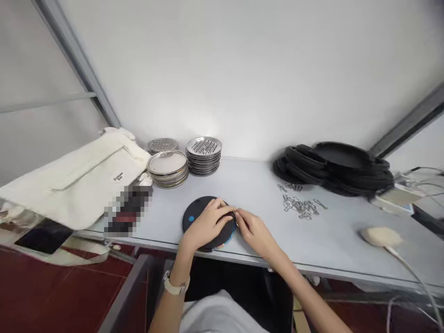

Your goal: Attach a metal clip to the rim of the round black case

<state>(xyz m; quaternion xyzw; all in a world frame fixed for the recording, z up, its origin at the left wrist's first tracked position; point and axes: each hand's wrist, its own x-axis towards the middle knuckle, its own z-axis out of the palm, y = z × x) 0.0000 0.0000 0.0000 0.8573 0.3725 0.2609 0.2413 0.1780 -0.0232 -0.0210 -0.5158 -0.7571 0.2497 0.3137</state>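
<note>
A flat, round black case [197, 209] with a blue dot lies near the table's front edge. A strip of coloured print shows along its lower right rim. My left hand [211, 219] rests across the case, its fingers curled together at the right edge. At that same edge, my right hand [251, 229] is closed in a pinch, its fingertips meeting those of the left. Whatever small piece sits between the right fingertips is too hidden to name.
Stacks of round metal plates [204, 159] stand at the back left, some with raised grater-like surfaces. Small metal clips [301, 206] lie right of my hands, before piled black round cases [342, 169]. A white bag [86, 178] is left; a white corded device [381, 237], right.
</note>
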